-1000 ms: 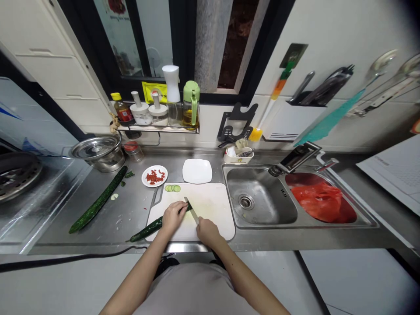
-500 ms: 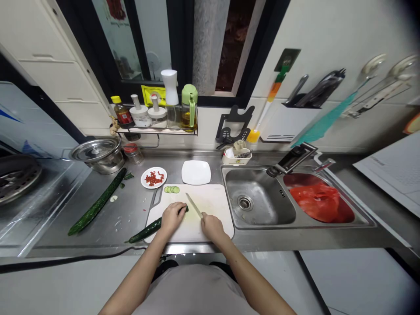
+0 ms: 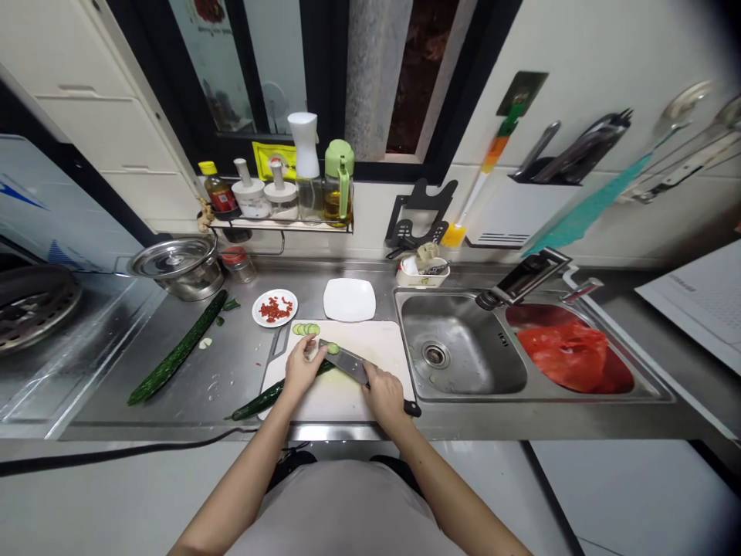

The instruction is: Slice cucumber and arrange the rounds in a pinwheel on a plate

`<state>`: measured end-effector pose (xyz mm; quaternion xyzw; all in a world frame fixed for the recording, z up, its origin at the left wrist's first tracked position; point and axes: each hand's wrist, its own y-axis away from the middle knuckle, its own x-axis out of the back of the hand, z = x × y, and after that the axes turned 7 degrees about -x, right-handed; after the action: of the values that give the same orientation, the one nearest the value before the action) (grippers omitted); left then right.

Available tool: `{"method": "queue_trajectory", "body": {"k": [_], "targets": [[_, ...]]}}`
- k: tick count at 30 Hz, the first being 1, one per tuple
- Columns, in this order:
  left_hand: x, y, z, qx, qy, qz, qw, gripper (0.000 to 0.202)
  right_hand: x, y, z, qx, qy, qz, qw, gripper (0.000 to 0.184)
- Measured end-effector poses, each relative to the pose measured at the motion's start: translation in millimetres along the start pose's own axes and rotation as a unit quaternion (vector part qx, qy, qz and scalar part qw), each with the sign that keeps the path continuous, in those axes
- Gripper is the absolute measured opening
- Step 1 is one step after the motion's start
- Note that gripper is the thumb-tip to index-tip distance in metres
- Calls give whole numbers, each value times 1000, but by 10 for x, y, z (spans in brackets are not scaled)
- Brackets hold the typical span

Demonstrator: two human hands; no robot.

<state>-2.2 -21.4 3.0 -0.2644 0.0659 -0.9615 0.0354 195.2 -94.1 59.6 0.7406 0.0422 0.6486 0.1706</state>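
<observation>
My right hand (image 3: 384, 391) grips the handle of a knife (image 3: 346, 361) whose blade lies tilted flat over the white cutting board (image 3: 347, 394), with a cucumber slice (image 3: 333, 349) resting on it. My left hand (image 3: 301, 367) rests on a dark green cucumber (image 3: 262, 400) that sticks off the board's left edge, its fingers reaching toward the blade tip. A few cut slices (image 3: 306, 329) lie at the board's far left corner.
A second long cucumber (image 3: 177, 351) lies on the steel counter at left, near a lidded pot (image 3: 177, 266). A small plate of red chili pieces (image 3: 274, 308) and a white square dish (image 3: 349, 300) sit behind the board. A sink (image 3: 457, 355) and a red basin (image 3: 570, 357) are at right.
The knife has gone from upright cutting to lying flat with a slice on its blade. My left hand has moved forward toward the blade tip.
</observation>
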Motion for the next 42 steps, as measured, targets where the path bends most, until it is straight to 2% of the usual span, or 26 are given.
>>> {"method": "queue_trajectory", "body": {"k": [6,11,16,19,23,28,31,37,42], "targets": [[-42,-78,59,-19,-50,-37,998,56,-19,36,53,16,18,24,999,56],[-61,-127,42,-26,-60,-80,995,41,-9,78,114,24,23,29,999,56],[-41,-185,46,-68,-86,-134,985,26,-17,89,174,28,25,13,999,55],[-42,-196,54,-86,-87,-145,982,22,-52,81,198,31,27,14,999,55],[-71,-210,12,-67,-71,-115,989,14,-101,69,216,30,31,18,999,52],[-65,-321,-87,53,-30,-32,998,15,-122,53,276,10,25,20,999,49],[-53,-430,-119,91,-48,-1,995,14,-125,41,326,-2,19,19,1000,47],[-127,-601,-116,107,-117,22,987,17,-148,23,362,-25,7,13,1000,47],[-179,-688,-101,122,-184,6,975,20,-165,18,357,-26,-6,27,999,45]]}}
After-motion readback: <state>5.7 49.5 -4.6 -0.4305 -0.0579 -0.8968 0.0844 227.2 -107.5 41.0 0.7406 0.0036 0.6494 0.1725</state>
